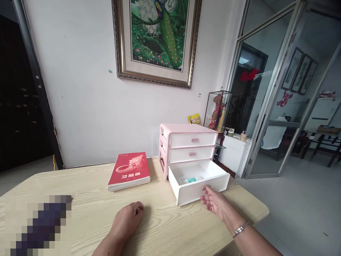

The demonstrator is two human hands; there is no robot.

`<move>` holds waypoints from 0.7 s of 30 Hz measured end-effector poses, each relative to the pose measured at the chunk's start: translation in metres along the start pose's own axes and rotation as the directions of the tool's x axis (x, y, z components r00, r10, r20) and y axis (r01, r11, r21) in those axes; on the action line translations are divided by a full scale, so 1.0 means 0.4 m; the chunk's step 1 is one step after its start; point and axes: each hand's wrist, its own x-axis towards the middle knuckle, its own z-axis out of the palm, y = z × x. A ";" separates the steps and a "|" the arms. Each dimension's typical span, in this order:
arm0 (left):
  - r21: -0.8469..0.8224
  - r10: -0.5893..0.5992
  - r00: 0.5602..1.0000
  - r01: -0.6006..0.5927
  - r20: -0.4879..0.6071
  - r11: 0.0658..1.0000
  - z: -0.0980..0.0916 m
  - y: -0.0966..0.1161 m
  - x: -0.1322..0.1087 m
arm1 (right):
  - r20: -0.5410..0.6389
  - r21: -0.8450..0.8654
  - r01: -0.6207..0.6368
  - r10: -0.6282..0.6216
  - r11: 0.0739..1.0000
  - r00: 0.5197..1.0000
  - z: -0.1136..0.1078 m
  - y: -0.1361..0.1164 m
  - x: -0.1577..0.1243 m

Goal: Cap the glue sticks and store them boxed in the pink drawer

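A pink three-drawer organiser (186, 129) stands on the wooden table (80, 206). Its bottom white drawer (198, 190) is pulled out, and a small white tube with a teal band (190, 180) lies inside. My right hand (215, 202) touches the front of that drawer with its fingertips at the handle; the fingers are loosely stretched and hold nothing. My left hand (128, 218) rests on the tabletop, curled into a loose fist with nothing seen in it. A red book (129, 170) lies left of the organiser.
A blurred dark patch (39, 224) covers the table's near left. A framed peacock picture (157, 35) hangs on the wall. A glass display case (217, 110) and small items stand behind the organiser; glass doors (282, 89) are at right.
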 end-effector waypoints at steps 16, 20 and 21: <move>-0.010 0.001 1.000 -0.001 0.004 1.000 -0.006 0.004 0.001 | 0.058 -0.392 0.221 -0.215 0.893 0.975 0.094 -0.295 0.133; -0.024 0.003 1.000 -0.003 0.002 1.000 -0.006 0.004 0.003 | 0.057 -0.286 0.138 -0.127 0.948 0.990 0.130 -0.268 0.180; -0.028 0.003 1.000 -0.003 0.003 1.000 -0.006 0.004 0.003 | 0.053 -0.253 0.130 -0.121 0.959 0.991 0.135 -0.262 0.187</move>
